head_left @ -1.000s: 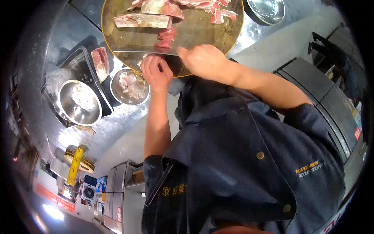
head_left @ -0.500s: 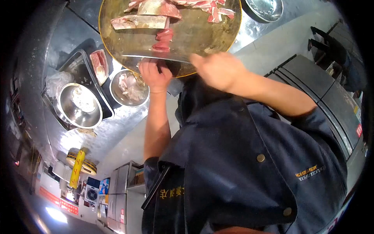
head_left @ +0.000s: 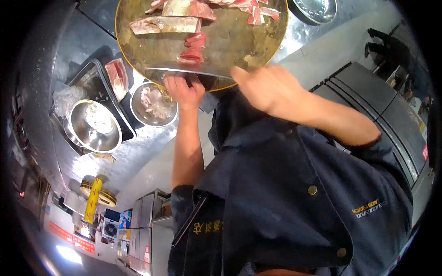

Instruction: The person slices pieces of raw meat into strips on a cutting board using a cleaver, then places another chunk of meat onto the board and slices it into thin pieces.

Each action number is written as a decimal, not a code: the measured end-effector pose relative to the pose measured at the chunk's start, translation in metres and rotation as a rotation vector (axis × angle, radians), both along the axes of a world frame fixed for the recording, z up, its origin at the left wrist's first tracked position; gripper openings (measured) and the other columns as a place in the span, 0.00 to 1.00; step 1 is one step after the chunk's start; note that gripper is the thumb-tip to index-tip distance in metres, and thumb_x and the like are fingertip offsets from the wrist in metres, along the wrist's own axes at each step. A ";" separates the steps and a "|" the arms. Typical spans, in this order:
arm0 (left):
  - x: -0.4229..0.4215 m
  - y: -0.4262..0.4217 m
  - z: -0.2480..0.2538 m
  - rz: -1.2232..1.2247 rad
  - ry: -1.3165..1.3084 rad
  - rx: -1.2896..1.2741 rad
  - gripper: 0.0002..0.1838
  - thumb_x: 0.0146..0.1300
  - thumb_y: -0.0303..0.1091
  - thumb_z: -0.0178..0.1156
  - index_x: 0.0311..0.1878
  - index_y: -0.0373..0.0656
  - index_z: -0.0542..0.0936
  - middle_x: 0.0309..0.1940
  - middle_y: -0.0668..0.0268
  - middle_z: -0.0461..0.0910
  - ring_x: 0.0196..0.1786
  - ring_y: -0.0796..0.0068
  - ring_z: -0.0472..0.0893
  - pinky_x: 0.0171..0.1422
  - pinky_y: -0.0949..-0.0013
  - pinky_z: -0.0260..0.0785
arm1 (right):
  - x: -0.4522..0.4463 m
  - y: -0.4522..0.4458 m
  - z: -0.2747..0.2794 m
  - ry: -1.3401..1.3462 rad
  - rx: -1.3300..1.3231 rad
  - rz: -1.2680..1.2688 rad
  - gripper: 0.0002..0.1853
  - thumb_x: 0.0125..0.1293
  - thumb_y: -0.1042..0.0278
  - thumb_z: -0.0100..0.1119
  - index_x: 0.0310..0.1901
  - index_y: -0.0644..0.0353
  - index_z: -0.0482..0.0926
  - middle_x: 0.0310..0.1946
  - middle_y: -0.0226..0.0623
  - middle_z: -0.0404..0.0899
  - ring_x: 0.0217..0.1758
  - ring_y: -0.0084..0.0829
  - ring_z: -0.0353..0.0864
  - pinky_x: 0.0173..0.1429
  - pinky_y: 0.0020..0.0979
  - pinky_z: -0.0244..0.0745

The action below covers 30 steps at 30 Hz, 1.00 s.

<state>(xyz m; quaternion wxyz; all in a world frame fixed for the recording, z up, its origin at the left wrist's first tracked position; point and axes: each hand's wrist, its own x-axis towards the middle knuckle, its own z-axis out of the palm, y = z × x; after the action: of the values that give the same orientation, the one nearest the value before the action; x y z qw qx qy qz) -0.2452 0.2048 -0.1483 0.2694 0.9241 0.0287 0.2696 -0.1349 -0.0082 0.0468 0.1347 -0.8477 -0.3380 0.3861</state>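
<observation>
My right hand (head_left: 269, 89) is wrapped round the handle end of a wide-bladed knife (head_left: 207, 73), smeared a little by motion. The blade lies across the near part of a round wooden chopping board (head_left: 239, 43), its tip to the left. Close against the blade's near side is my left hand (head_left: 185, 92), fingers curled; whatever lies under them is hidden. Just beyond the blade, a row of thin red meat slices (head_left: 194, 48) rests on the board. Farther up sit a long pale-edged slab of meat (head_left: 165, 25) and a thicker meat piece (head_left: 189, 9).
More meat strips (head_left: 253, 14) lie at the board's far right. To the left, a black tray (head_left: 92, 76) holds a steel bowl (head_left: 95, 126), with a meat chunk (head_left: 117, 78) on its edge. Another bowl (head_left: 133, 103) contains pale trimmings. A metal dish (head_left: 317, 9) stands upper right.
The right hand and the knife handle have shifted slightly right and toward me. Nearest the blade, the red slices look more spread out. The left hand stays in nearly the same place.
</observation>
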 end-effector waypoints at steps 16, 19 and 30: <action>-0.003 -0.001 -0.002 0.051 -0.038 -0.043 0.14 0.68 0.35 0.64 0.54 0.42 0.81 0.54 0.53 0.83 0.54 0.42 0.80 0.61 0.43 0.71 | 0.006 0.034 -0.048 -0.093 0.105 0.007 0.14 0.75 0.65 0.50 0.55 0.61 0.77 0.31 0.55 0.88 0.37 0.55 0.92 0.42 0.54 0.86; -0.007 0.001 -0.006 0.038 -0.006 -0.002 0.16 0.67 0.36 0.65 0.55 0.41 0.80 0.53 0.53 0.82 0.53 0.42 0.80 0.59 0.44 0.71 | -0.002 0.006 -0.013 -0.061 0.005 0.008 0.12 0.75 0.65 0.50 0.51 0.62 0.76 0.29 0.54 0.87 0.36 0.56 0.91 0.41 0.55 0.86; -0.003 0.001 -0.002 0.002 -0.032 -0.016 0.10 0.69 0.32 0.62 0.48 0.38 0.79 0.44 0.52 0.81 0.48 0.43 0.79 0.58 0.43 0.70 | -0.012 0.006 -0.021 -0.074 0.000 -0.034 0.09 0.73 0.67 0.54 0.49 0.61 0.75 0.25 0.51 0.85 0.30 0.55 0.90 0.34 0.54 0.84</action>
<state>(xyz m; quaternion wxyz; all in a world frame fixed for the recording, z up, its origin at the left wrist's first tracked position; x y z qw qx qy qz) -0.2480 0.2059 -0.1506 0.2768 0.9175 0.0274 0.2842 -0.1468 -0.0024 0.0257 0.1287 -0.8670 -0.3282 0.3521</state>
